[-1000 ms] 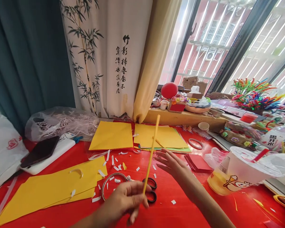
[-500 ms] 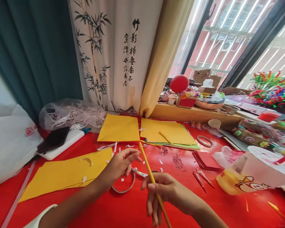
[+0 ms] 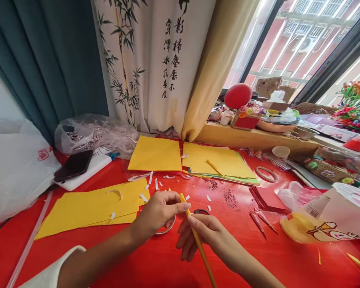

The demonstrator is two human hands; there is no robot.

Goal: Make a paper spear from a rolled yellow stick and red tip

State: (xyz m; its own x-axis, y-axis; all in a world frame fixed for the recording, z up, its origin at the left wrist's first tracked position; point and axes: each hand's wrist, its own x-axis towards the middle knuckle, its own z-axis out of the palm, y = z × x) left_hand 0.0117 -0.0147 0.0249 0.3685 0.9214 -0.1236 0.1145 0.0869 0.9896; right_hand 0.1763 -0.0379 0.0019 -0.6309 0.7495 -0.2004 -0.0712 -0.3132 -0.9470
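Observation:
A thin yellow stick (image 3: 201, 250), seemingly rolled paper, slants from the lower edge up to the middle of the view. My left hand (image 3: 165, 210) pinches its upper tip between thumb and fingers. Just below, my right hand (image 3: 205, 230) grips the same stick with thumb and forefinger, the other fingers curled loosely. Behind my hands, a roll of tape (image 3: 169, 229) is partly hidden by the left one. A dark scissors handle (image 3: 201, 211) shows above the right one. Small white paper scraps (image 3: 144, 197) lie around.
Yellow sheets (image 3: 90, 208) lie at left, with more yellow paper stacks (image 3: 156, 154) at the back. At right are tweezers (image 3: 258, 224), red paper (image 3: 268, 200) and a drink cup (image 3: 327, 216). A phone (image 3: 74, 165) and plastic bags (image 3: 15, 172) sit at far left.
My left hand has moved right and closed on the stick's upper tip. My right hand now holds the stick closer to that tip. The view has shifted slightly.

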